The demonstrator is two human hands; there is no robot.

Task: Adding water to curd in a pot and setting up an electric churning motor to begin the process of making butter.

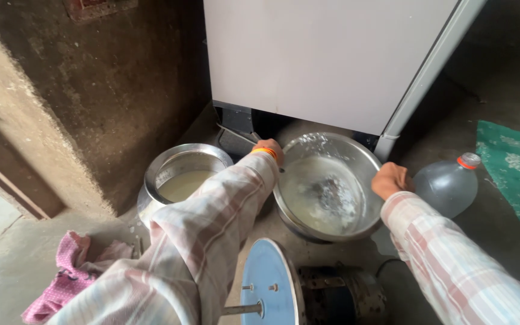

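Note:
A wide steel bowl [356,153] with milky white liquid and foam sits on the floor in front of a white appliance. My left hand [270,150] grips the bowl's left rim; an orange band circles that wrist. My right hand [390,180] grips the bowl's right rim. Both arms wear pale checked sleeves. The bowl looks slightly tilted toward me.
A steel pot [173,161] of pale yellowish liquid stands left of the bowl. A clear plastic bottle [449,185] with a red cap lies at the right. A blue disc on a motor [266,280] is near me, pink cloth [67,265] at left, green mat [516,174] at right.

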